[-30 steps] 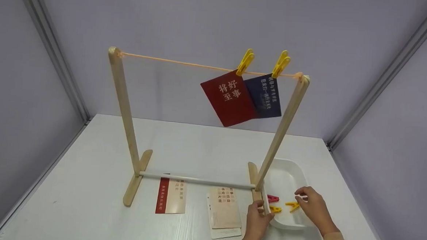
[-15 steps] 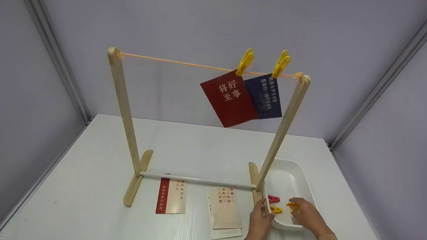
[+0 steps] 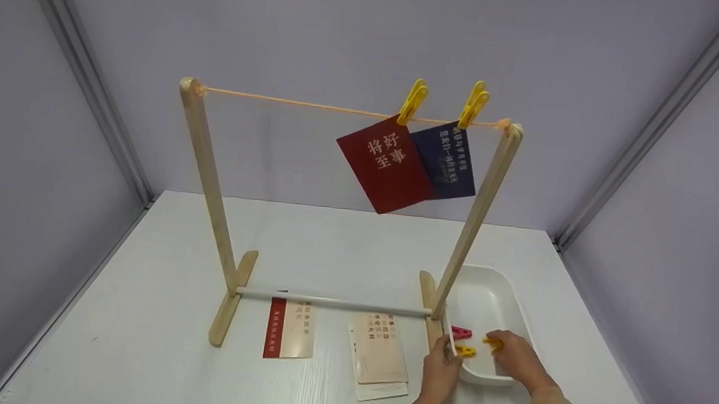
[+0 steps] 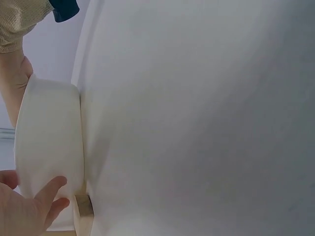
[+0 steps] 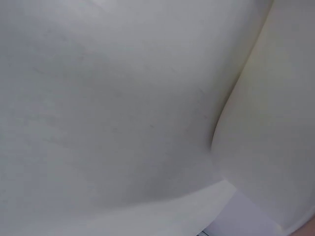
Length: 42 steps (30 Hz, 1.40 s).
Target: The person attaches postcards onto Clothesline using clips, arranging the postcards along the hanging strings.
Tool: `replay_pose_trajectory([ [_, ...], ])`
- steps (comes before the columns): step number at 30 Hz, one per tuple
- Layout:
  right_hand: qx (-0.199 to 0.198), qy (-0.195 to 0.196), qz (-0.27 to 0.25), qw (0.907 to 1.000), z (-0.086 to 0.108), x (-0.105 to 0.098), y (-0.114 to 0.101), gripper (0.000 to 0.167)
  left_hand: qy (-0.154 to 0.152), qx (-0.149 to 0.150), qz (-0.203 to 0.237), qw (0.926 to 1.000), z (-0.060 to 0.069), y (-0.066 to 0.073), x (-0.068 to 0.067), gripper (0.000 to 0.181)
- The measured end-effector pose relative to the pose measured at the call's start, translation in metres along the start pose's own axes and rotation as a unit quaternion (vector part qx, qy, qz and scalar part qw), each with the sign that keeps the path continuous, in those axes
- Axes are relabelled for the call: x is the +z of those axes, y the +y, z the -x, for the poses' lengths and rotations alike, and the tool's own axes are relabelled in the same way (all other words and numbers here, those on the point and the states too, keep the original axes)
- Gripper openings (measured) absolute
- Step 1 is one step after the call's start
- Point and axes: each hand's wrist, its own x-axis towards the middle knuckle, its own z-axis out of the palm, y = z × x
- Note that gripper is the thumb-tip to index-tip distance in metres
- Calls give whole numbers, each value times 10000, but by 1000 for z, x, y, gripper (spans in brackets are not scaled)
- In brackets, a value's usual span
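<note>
In the head view my right hand (image 3: 518, 359) reaches into a white plastic bin (image 3: 479, 379) and pinches a yellow clothespin (image 3: 491, 342), partly hidden by the fingers. My left hand (image 3: 440, 374) grips the bin's left wall. The left wrist view shows its thumb at the rim and its fingers (image 4: 50, 189) against the outer wall. Inside the bin, by that wall, lie a pink-red clothespin (image 3: 461, 333) and another yellow clothespin (image 3: 465, 351). The right wrist view shows mostly white surfaces, with only a sliver of skin at the lower right corner.
A wooden stand (image 3: 209, 188) carries an orange cord (image 3: 297, 104). Two yellow clothespins hold a red card (image 3: 386, 166) and a dark blue card (image 3: 445, 160) there. A red-and-cream card (image 3: 294, 334) and stacked cream cards (image 3: 381, 357) lie on the table. The stand's right foot (image 3: 427, 284) adjoins the bin.
My right hand has moved down and slightly left into the bin and taken the yellow clothespin between its fingers. The left hand has stayed at the bin's wall.
</note>
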Motion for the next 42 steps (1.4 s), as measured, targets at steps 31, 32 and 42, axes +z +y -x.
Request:
replay_pose_trajectory([
  [31,103,173,308,9993,-4,6,1,29,7,-88,119,9999,-1,-2,1,38],
  [32,97,159,336,9993,-4,7,1,28,16,-93,118,9999,-2,-2,2,37],
  [42,89,26,428,9990,-5,6,2,31,32,141,90,9999,-1,-2,-2,37],
])
